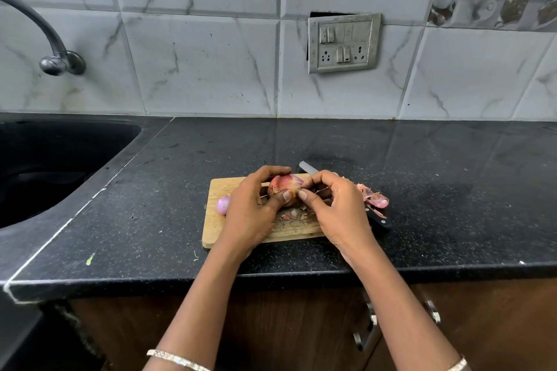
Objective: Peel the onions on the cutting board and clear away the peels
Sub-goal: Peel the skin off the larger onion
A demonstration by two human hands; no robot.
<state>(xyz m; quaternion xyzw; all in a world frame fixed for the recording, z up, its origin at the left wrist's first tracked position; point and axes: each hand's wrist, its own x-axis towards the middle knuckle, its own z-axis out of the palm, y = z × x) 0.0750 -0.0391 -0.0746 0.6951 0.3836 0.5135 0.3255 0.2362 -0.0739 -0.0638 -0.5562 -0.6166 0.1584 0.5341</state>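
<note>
My left hand [251,208] grips a reddish onion [281,185] just above the wooden cutting board [215,220]. The fingertips of my right hand [334,205] pinch a strip of the onion's dry skin at its right side. A second, peeled purple onion [222,205] lies on the board's left part, half hidden behind my left hand. Small flakes of peel [294,215] lie on the board under my hands. A heap of pink peels [373,197] sits at the board's right edge.
A knife lies behind my right hand, its blade tip [307,167] past the board's far edge and its black handle [380,220] to the right. A black sink [45,166] lies far left under a tap [57,60]. The counter edge [271,275] runs near me.
</note>
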